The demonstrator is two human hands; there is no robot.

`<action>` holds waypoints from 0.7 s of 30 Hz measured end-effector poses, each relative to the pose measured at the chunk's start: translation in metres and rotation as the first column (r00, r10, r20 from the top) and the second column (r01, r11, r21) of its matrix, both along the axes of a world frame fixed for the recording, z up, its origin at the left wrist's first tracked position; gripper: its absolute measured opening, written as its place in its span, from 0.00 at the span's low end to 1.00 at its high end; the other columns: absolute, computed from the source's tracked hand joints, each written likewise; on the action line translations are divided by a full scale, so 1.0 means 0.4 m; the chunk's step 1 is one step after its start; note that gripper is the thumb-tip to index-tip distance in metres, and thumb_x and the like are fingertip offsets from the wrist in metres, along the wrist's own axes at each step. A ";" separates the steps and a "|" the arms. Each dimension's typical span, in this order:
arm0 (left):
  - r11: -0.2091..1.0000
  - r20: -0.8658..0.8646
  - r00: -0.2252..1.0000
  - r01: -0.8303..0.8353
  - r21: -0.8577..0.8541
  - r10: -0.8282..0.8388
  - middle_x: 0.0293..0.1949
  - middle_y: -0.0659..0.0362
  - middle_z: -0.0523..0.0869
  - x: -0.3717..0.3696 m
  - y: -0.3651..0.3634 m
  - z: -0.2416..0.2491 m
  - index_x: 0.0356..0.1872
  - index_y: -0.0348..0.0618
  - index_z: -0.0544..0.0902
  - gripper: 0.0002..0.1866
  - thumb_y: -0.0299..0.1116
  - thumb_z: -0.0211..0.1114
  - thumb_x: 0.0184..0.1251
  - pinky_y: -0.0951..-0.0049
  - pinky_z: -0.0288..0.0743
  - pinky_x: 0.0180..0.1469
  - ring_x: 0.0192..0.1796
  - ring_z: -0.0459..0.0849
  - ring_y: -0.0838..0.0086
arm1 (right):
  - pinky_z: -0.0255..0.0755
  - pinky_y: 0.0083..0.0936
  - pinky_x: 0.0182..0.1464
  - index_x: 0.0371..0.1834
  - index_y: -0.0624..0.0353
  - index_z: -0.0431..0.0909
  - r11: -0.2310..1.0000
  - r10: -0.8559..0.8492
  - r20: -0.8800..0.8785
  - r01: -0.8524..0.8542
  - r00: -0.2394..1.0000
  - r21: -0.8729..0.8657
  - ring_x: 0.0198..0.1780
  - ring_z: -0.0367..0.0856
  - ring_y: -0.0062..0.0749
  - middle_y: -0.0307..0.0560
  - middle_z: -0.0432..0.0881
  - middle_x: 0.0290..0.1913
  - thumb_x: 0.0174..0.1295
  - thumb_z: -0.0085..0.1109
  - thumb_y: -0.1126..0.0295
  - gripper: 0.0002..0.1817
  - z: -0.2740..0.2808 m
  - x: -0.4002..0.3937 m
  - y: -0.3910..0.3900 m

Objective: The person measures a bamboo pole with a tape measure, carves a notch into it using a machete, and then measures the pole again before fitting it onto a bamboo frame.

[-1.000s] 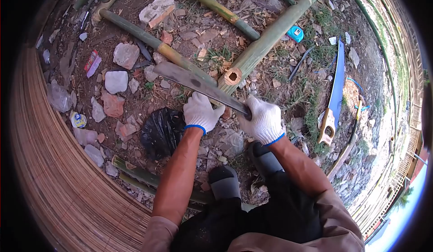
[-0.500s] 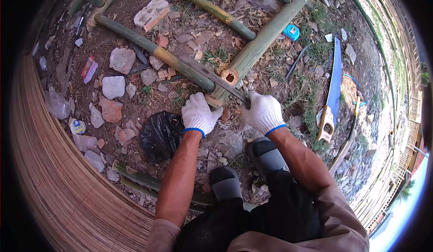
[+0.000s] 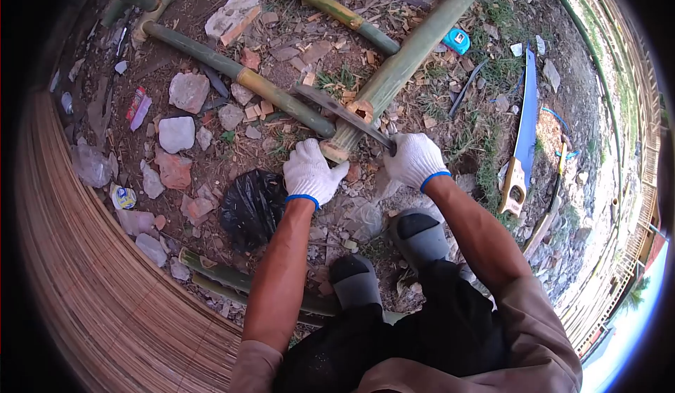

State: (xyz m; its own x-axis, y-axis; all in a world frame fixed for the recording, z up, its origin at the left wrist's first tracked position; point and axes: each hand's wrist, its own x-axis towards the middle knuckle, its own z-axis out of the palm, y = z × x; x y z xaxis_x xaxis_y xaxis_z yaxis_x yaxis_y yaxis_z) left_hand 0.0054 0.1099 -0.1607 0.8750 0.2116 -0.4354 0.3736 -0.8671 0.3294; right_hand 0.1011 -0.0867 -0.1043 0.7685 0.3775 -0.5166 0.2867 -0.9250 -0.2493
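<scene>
My right hand (image 3: 417,159), in a white knitted glove with a blue cuff, is closed around the handle of a machete (image 3: 343,114). The dark blade points up-left, crossing the thick green bamboo pole (image 3: 408,55) beside a hole (image 3: 361,111) cut near its end. My left hand (image 3: 313,175), gloved alike, is at the near end of that pole, thumb to one side and bent fingers to the other; the fingertips are hidden. A thinner bamboo pole (image 3: 281,100) meets the thick one from the left, its end close above my left fingers.
A blue-bladed handsaw (image 3: 526,126) lies at right near a teal tape measure (image 3: 456,41). Stones, brick pieces (image 3: 173,170) and wood chips litter the ground. A black plastic bag (image 3: 254,209) lies by my left forearm. A slatted bamboo surface (image 3: 105,280) borders the left.
The machete has shifted slightly right with my right hand, and its blade now lies nearer the hole's edge. My left hand stays at the pole's end. The camera view has shifted a little.
</scene>
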 end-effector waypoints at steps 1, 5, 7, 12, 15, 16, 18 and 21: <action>1.000 0.014 1.000 -0.008 0.008 0.008 0.55 0.39 0.79 0.003 0.002 -0.011 0.60 0.32 0.72 0.44 0.62 0.74 0.57 0.45 0.77 0.59 0.58 0.81 0.43 | 0.84 0.51 0.44 0.37 0.59 0.86 0.999 -0.022 -0.011 0.022 1.000 0.026 0.38 0.89 0.63 0.65 0.86 0.31 0.62 0.61 0.54 0.17 0.005 0.008 0.001; 0.999 -0.018 1.000 -0.024 -0.024 0.023 0.56 0.38 0.79 -0.005 -0.002 0.002 0.60 0.32 0.71 0.44 0.63 0.74 0.57 0.46 0.77 0.61 0.60 0.81 0.43 | 0.83 0.51 0.45 0.36 0.60 0.85 0.975 -0.020 -0.039 0.028 0.999 0.220 0.38 0.89 0.63 0.65 0.87 0.32 0.60 0.61 0.55 0.17 0.055 -0.055 0.007; 1.000 -0.072 0.997 -0.005 -0.023 0.003 0.56 0.39 0.79 0.005 -0.008 0.009 0.59 0.32 0.72 0.44 0.63 0.74 0.58 0.47 0.76 0.62 0.61 0.80 0.43 | 0.84 0.51 0.47 0.40 0.63 0.87 0.999 -0.048 -0.100 0.047 0.994 -0.013 0.40 0.89 0.64 0.68 0.88 0.35 0.61 0.61 0.54 0.20 -0.051 -0.030 -0.033; 1.000 -0.014 1.000 -0.013 -0.020 0.013 0.55 0.40 0.79 -0.005 -0.001 -0.005 0.58 0.35 0.72 0.42 0.63 0.74 0.58 0.46 0.75 0.62 0.59 0.81 0.44 | 0.84 0.52 0.47 0.39 0.63 0.87 0.985 -0.079 -0.133 0.098 0.988 0.142 0.40 0.88 0.65 0.69 0.87 0.34 0.61 0.61 0.54 0.21 0.071 -0.036 -0.013; 0.999 -0.062 0.998 -0.027 -0.046 0.024 0.55 0.39 0.80 -0.015 -0.008 0.007 0.56 0.35 0.73 0.42 0.63 0.74 0.57 0.47 0.76 0.61 0.59 0.81 0.44 | 0.83 0.52 0.48 0.39 0.63 0.87 0.985 -0.060 -0.162 0.085 0.985 0.152 0.41 0.88 0.65 0.69 0.87 0.35 0.59 0.61 0.53 0.21 -0.035 -0.059 -0.068; 0.999 -0.059 0.998 -0.031 -0.044 0.029 0.55 0.39 0.80 0.005 0.001 0.010 0.56 0.34 0.73 0.42 0.63 0.74 0.57 0.46 0.76 0.61 0.59 0.82 0.44 | 0.83 0.53 0.48 0.40 0.63 0.87 0.997 -0.061 -0.124 0.065 0.990 0.032 0.42 0.88 0.66 0.69 0.87 0.35 0.59 0.61 0.53 0.21 -0.054 -0.019 -0.059; 0.999 -0.029 0.999 -0.039 -0.014 0.039 0.56 0.40 0.80 0.005 -0.001 0.015 0.57 0.34 0.73 0.43 0.63 0.75 0.55 0.46 0.76 0.62 0.59 0.82 0.45 | 0.81 0.52 0.49 0.41 0.66 0.87 0.994 -0.092 -0.158 0.099 0.983 0.039 0.41 0.87 0.68 0.73 0.85 0.33 0.56 0.61 0.57 0.21 0.010 -0.018 -0.040; 0.997 -0.042 0.998 -0.058 -0.045 0.056 0.56 0.41 0.80 0.019 -0.002 0.015 0.58 0.36 0.73 0.43 0.63 0.75 0.55 0.47 0.76 0.61 0.59 0.82 0.46 | 0.81 0.53 0.49 0.42 0.63 0.84 0.984 -0.137 -0.056 0.143 0.989 0.107 0.43 0.88 0.66 0.69 0.87 0.35 0.59 0.64 0.54 0.21 -0.022 -0.054 -0.061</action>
